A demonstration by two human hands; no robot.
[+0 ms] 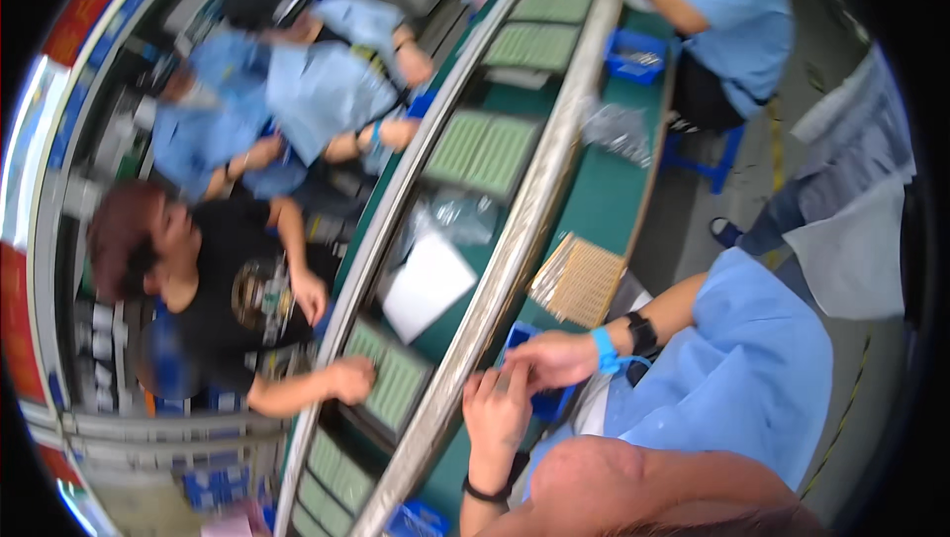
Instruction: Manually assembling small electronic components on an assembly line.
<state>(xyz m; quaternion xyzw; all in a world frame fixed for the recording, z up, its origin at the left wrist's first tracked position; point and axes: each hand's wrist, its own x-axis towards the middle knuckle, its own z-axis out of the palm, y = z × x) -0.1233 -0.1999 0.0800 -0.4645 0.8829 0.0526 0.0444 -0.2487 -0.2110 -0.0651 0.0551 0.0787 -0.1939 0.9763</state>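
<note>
Assembly line: a green bench (604,191) beside a long conveyor (495,270).
Five green trays (480,151) ride it; left hand (495,413) and right hand (554,359) pinch something small, unidentifiable.

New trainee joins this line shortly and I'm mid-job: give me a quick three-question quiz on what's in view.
1. True or false: the white sheet lies on the belt.
2. The wrist strap beside the blue bin is: A red, B blue, C yellow.
3. Fill in: the person in the black shirt rests a hand on a ___ tray.

Key: 1 true; 2 B; 3 green.
</note>
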